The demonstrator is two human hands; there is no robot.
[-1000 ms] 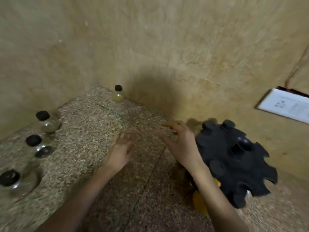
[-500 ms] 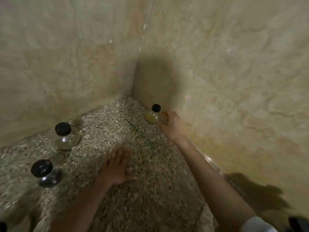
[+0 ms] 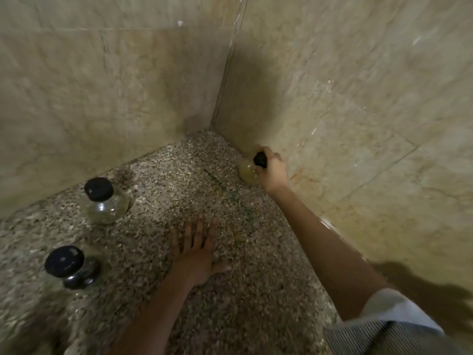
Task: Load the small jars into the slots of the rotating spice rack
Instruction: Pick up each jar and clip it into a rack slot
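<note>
Back by the wall corner (image 3: 217, 116), the right hand (image 3: 272, 172) curls its fingers round the black cap (image 3: 259, 159) of a yellow jar (image 3: 246, 173) down on the table (image 3: 256, 290). The left hand (image 3: 197, 257) lies flat, fingers spread. Left of those fingers wait a clear jar (image 3: 106, 204) and a dark jar (image 3: 73, 269). This looks like the pick-up step. Next, the yellow jar needs lifting and carrying to the rack, which is out of sight.

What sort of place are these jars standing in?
Probably a home kitchen counter corner: a speckled stone slab meets beige tiled walls, black-capped glass jars stand on it, and the right hand grips a yellowish jar beside the wall.
</note>
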